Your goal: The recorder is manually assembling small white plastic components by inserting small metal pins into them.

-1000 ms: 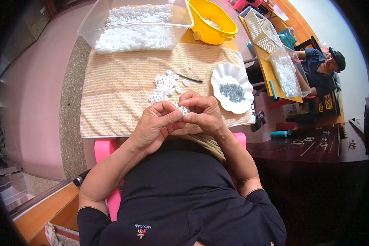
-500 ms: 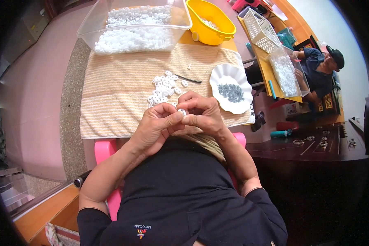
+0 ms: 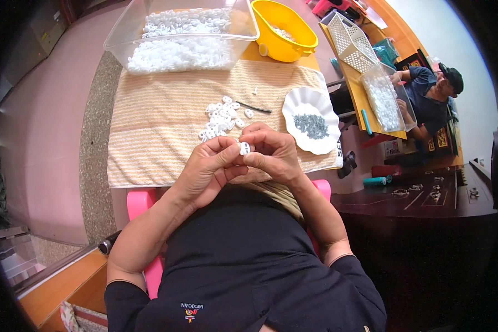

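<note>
My left hand (image 3: 211, 161) and my right hand (image 3: 275, 157) meet over the near edge of the towel. Between their fingertips is a small white plastic piece (image 3: 245, 148) with dark marks or holes on its face. The right thumb and index finger pinch it; the left thumb and index finger are closed at its left side. Just beyond lies a loose pile of white oval plastic pieces (image 3: 220, 118) with holes. A thin dark rod (image 3: 254, 107) lies beside the pile. To the right, a white scalloped dish (image 3: 296, 98) holds many small grey bits.
A striped beige towel (image 3: 149, 122) covers the table. At its far side stand a clear bin (image 3: 115, 44) full of white pieces and a yellow tub (image 3: 268, 33). Right, a person (image 3: 426, 91) works at another table with a clear box (image 3: 380, 102) and a white basket (image 3: 351, 41).
The white piece has turned between my fingertips, so its marked face shows more. My left fingers have shifted slightly left and loosened around it. The right hand stays nearly in place.
</note>
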A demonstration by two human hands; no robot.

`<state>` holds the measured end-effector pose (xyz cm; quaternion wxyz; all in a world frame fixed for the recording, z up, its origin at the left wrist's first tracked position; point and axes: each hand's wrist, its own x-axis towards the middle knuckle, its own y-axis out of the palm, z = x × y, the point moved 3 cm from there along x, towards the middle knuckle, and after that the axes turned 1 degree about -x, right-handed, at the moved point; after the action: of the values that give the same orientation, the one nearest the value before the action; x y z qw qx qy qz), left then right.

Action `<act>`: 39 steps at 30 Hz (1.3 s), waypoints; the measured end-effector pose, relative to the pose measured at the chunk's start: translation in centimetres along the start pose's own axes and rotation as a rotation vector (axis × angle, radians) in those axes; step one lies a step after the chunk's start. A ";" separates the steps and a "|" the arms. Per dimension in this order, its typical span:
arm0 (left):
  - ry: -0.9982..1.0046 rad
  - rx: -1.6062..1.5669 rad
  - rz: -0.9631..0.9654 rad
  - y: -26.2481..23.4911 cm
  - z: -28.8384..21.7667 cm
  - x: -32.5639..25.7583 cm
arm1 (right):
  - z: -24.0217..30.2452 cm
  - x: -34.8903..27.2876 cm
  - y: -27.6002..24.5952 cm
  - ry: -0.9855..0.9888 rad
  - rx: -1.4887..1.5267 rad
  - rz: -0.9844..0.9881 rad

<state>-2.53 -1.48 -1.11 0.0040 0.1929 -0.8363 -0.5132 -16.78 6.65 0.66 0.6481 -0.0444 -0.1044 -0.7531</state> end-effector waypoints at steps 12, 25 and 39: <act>0.010 -0.014 0.010 0.0 0.1 0.2 | 0.6 0.0 0.3 -0.058 -0.088 -0.024; 0.034 -0.025 -0.016 -0.2 0.3 0.1 | 1.9 0.3 -0.9 -0.055 -0.401 -0.166; 0.044 0.059 -0.101 0.1 0.2 -0.3 | 11.7 13.3 -12.9 -0.404 -0.947 -0.580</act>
<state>-2.34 -1.22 -1.06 -0.0094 0.2461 -0.8401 -0.4833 -32.38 -1.96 13.45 0.2925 -0.4409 0.1140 -0.8409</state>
